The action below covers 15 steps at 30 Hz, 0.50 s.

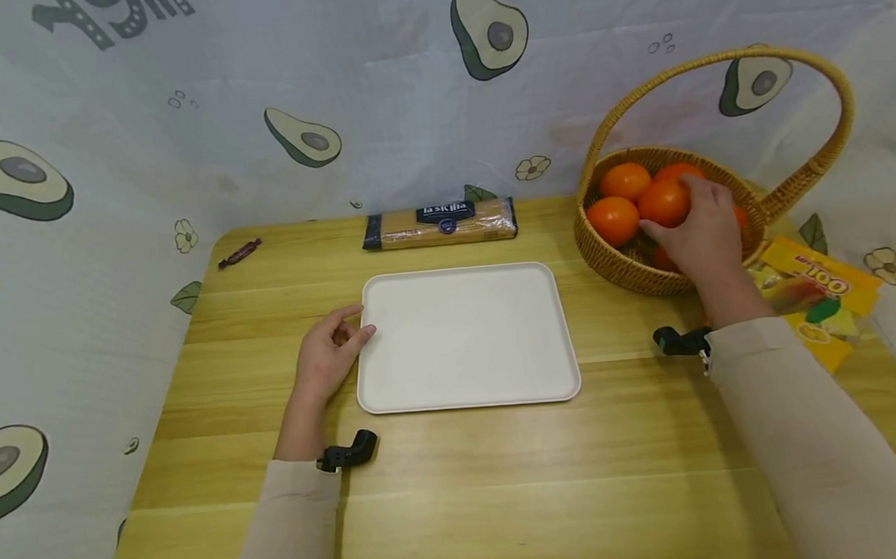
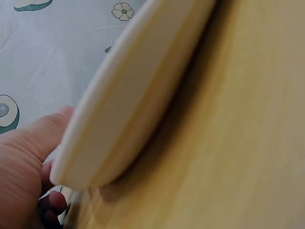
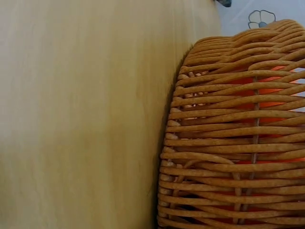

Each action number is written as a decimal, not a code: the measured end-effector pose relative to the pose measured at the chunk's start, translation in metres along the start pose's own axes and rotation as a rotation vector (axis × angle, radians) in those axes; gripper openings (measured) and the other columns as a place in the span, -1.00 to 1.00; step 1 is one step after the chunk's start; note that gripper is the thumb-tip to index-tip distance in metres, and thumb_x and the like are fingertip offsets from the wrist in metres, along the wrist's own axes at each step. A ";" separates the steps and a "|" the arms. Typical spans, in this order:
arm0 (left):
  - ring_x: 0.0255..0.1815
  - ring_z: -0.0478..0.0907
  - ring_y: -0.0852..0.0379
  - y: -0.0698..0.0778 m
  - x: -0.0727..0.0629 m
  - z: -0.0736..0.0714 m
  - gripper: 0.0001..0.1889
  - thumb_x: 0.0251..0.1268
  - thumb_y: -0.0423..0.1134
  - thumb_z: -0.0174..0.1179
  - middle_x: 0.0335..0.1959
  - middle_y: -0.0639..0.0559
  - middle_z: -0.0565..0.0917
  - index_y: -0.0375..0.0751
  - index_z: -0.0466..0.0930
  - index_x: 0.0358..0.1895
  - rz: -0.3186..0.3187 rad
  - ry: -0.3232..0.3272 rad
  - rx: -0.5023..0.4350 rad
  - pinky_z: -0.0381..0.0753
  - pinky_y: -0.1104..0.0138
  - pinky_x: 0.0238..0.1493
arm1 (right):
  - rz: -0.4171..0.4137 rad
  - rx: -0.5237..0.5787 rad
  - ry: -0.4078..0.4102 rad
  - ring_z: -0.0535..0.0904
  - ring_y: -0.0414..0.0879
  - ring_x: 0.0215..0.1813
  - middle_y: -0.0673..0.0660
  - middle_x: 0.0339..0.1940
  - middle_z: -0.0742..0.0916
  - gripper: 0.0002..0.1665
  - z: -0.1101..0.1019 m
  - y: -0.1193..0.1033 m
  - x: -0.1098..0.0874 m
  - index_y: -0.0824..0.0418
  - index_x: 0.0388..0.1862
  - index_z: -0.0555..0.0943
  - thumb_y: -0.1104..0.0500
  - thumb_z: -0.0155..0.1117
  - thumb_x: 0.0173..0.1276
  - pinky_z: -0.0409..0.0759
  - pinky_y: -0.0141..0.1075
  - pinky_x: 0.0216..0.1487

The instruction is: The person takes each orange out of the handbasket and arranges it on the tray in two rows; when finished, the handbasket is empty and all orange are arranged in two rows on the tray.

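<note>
The left hand (image 1: 325, 356) pinches the left rim of the tray (image 1: 465, 337), seemingly to steady it. Right of and beyond the tray, the right hand (image 1: 706, 236) grasps an orange (image 1: 662, 203) from above, likely because neighbouring fruit (image 1: 613, 221) crowds it in the basket (image 1: 628, 273). Behind the tray lies pasta (image 1: 440, 225).

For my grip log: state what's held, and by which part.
Right hand: an orange fruit in the basket, by its sides. Left hand: the white tray, by its left rim.
</note>
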<state>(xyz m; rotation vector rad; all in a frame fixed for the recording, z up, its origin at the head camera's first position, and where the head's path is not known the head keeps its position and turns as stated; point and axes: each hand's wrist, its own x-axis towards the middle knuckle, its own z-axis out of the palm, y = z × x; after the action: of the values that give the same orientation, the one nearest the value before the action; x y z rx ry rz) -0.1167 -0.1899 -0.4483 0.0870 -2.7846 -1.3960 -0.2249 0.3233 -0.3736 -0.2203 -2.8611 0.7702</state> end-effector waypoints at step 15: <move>-0.17 0.45 -0.01 -0.001 0.000 0.005 -0.60 0.41 -0.09 0.32 -0.25 -0.07 0.61 -0.11 0.67 0.24 -0.037 0.004 0.076 0.39 0.23 -0.09 | 0.020 -0.033 0.000 0.21 0.57 0.47 0.52 0.58 0.19 -0.02 0.002 0.004 0.000 0.18 0.66 0.04 -0.04 0.29 0.45 0.18 0.40 0.45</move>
<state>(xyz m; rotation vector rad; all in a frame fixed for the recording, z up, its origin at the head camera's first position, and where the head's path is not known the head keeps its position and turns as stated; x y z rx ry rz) -0.1167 -0.1866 -0.4524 0.1433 -2.8471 -1.2960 -0.2250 0.3256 -0.3778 -0.2533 -2.8780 0.7270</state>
